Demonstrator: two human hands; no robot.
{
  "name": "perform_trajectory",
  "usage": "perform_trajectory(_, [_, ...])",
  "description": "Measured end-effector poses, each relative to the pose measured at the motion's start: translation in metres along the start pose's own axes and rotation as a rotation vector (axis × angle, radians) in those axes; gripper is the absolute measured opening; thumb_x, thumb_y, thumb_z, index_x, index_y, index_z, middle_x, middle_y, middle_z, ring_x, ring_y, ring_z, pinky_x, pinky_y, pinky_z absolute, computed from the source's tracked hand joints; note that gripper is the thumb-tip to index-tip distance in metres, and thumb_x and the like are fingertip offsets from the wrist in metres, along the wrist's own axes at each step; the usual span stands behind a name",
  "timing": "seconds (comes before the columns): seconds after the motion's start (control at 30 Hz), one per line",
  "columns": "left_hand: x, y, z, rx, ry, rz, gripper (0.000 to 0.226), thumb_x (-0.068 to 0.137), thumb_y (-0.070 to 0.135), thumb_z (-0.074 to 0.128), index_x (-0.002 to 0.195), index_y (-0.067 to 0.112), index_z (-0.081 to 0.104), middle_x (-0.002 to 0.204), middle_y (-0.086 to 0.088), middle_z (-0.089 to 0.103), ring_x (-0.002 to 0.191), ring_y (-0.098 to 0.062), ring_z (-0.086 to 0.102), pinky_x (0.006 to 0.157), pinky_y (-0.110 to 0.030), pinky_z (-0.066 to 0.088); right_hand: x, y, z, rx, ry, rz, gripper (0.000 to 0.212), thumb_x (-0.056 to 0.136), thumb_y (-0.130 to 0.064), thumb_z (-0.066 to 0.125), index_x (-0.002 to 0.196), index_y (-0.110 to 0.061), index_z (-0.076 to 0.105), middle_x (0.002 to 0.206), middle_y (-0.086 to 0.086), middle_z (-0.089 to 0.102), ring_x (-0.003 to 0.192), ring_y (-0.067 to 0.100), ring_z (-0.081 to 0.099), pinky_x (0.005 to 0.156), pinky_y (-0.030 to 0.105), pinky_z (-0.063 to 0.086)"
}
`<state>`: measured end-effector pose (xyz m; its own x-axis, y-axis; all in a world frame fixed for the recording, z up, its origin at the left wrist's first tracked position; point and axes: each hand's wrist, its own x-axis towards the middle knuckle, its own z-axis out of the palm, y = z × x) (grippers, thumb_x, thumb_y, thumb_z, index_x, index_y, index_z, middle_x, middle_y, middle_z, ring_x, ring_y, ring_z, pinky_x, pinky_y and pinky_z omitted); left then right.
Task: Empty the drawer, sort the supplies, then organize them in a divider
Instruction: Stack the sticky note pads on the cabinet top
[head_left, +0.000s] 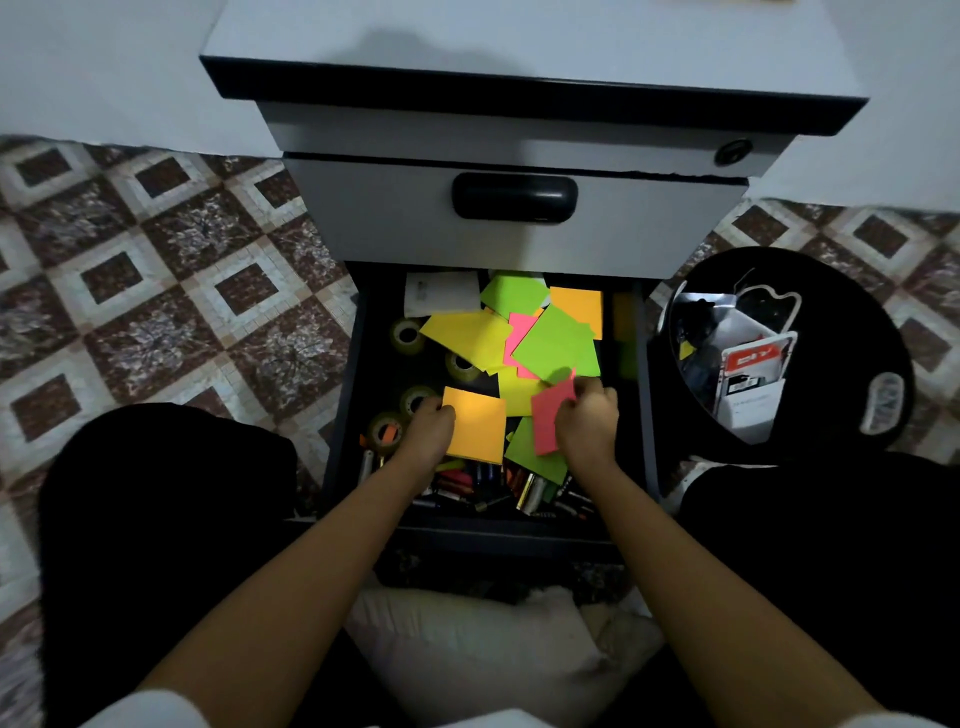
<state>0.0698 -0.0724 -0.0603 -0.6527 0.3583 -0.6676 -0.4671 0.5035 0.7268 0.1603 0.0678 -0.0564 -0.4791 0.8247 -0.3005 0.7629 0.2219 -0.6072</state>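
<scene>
Dark drawer (344, 410): notes (558, 345), tape (407, 335); left grip (428, 423) clamps orange pad (478, 426), right grip (589, 421) pink note (545, 421).

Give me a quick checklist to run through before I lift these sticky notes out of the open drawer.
1. Left hand grips the square orange sticky-note pad: ok.
2. Right hand pinches the pink paper note: ok.
3. Lift path clear of the closed grey drawer above: ok.
4. Nothing stuck beneath the orange pad: cannot tell.
5. Room for notes in the round black container on the right: cannot tell, it already holds packaged items.
6. Dark open drawer emptied: not ok, clear tape rolls, green paper notes and pens lie inside.
</scene>
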Motion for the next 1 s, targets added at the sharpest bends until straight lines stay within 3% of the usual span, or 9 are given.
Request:
perform_trajectory(0.13, [-0.002, 0.002, -0.001, -0.049, 0.022, -0.004, 0.017, 0.097, 0.006, 0.028, 0.105, 0.01, 0.042, 0.078, -0.004, 0.043, 0.068, -0.016, 0.041, 0.059, -0.028, 0.028, -0.006, -0.018, -0.007, 0.148, 0.035, -0.057, 0.026, 0.096, -0.008, 0.043, 0.119, -0.001, 0.055, 0.12, 0.019, 0.052, 0.106, 0.032, 0.053, 0.074, 0.022, 0.034])
perform_trajectory(0.2, [-0.001, 0.001, -0.001, -0.064, 0.034, -0.008, 0.018, 0.097, 0.006, 0.028, 0.105, 0.01, 0.043, 0.076, -0.004, 0.043, 0.067, -0.017, 0.041, 0.059, -0.028, 0.028, -0.008, -0.022, -0.008, 0.228, 0.062, -0.073, 0.025, 0.097, -0.009, 0.044, 0.118, -0.003, 0.056, 0.117, 0.018, 0.057, 0.105, 0.031, 0.056, 0.076, 0.027, 0.04])
perform_trajectory(0.37, [-0.005, 0.004, 0.003, -0.152, 0.036, 0.013, 0.02, 0.097, 0.005, 0.028, 0.104, 0.008, 0.047, 0.075, -0.005, 0.045, 0.065, -0.017, 0.044, 0.057, -0.026, 0.032, -0.012, -0.029, -0.002, 0.427, -0.023, 0.025, 0.025, 0.097, -0.01, 0.046, 0.119, -0.003, 0.055, 0.112, 0.016, 0.062, 0.103, 0.03, 0.057, 0.078, 0.034, 0.046])
perform_trajectory(0.5, [-0.013, 0.011, 0.007, -0.304, 0.004, 0.012, 0.023, 0.098, 0.002, 0.03, 0.085, 0.011, 0.047, 0.07, -0.004, 0.046, 0.06, -0.014, 0.045, 0.047, -0.02, 0.035, -0.019, -0.024, 0.009, 0.486, -0.07, 0.149, 0.025, 0.096, -0.01, 0.047, 0.118, -0.001, 0.055, 0.105, 0.013, 0.059, 0.095, 0.024, 0.054, 0.077, 0.03, 0.043])
perform_trajectory(0.63, [-0.013, 0.01, 0.014, -0.332, -0.018, 0.018, 0.018, 0.1, 0.008, 0.032, 0.102, 0.007, 0.049, 0.08, -0.007, 0.053, 0.067, -0.017, 0.05, 0.057, -0.027, 0.035, -0.025, -0.023, 0.018, 0.486, -0.134, 0.167, 0.028, 0.097, -0.01, 0.044, 0.121, 0.0, 0.053, 0.099, 0.008, 0.054, 0.09, 0.02, 0.05, 0.072, 0.025, 0.037])
perform_trajectory(0.77, [-0.016, 0.011, 0.023, -0.223, -0.004, 0.068, 0.033, 0.103, 0.022, 0.031, 0.125, 0.005, 0.047, 0.104, -0.012, 0.057, 0.085, -0.021, 0.054, 0.066, -0.027, 0.04, -0.034, -0.028, 0.021, 0.396, -0.171, 0.091, 0.033, 0.099, -0.01, 0.038, 0.128, -0.003, 0.051, 0.11, 0.015, 0.058, 0.091, 0.023, 0.051, 0.065, 0.022, 0.033])
perform_trajectory(0.83, [-0.016, 0.01, 0.026, -0.071, -0.004, 0.11, 0.036, 0.103, 0.022, 0.031, 0.132, 0.004, 0.043, 0.115, -0.016, 0.056, 0.097, -0.026, 0.054, 0.067, -0.026, 0.039, -0.037, -0.027, 0.023, 0.349, -0.173, 0.051, 0.032, 0.099, -0.008, 0.035, 0.125, -0.001, 0.052, 0.1, 0.017, 0.058, 0.083, 0.022, 0.049, 0.054, 0.027, 0.03])
perform_trajectory(0.9, [-0.018, 0.011, 0.028, 0.043, -0.01, 0.144, 0.037, 0.102, 0.019, 0.032, 0.135, 0.005, 0.038, 0.117, -0.014, 0.053, 0.102, -0.027, 0.052, 0.073, -0.025, 0.036, -0.039, -0.026, 0.025, 0.299, -0.194, 0.019, 0.031, 0.098, -0.006, 0.035, 0.124, 0.002, 0.049, 0.089, 0.014, 0.052, 0.076, 0.02, 0.047, 0.046, 0.023, 0.03])
perform_trajectory(1.0, [-0.02, 0.014, 0.028, 0.12, -0.004, 0.177, 0.038, 0.099, 0.009, 0.032, 0.136, 0.006, 0.036, 0.114, -0.012, 0.049, 0.097, -0.02, 0.047, 0.069, -0.025, 0.035, -0.04, -0.026, 0.025, 0.272, -0.231, -0.014, 0.042, 0.093, -0.001, 0.038, 0.135, -0.002, 0.041, 0.087, 0.014, 0.048, 0.075, 0.019, 0.046, 0.05, 0.025, 0.03])
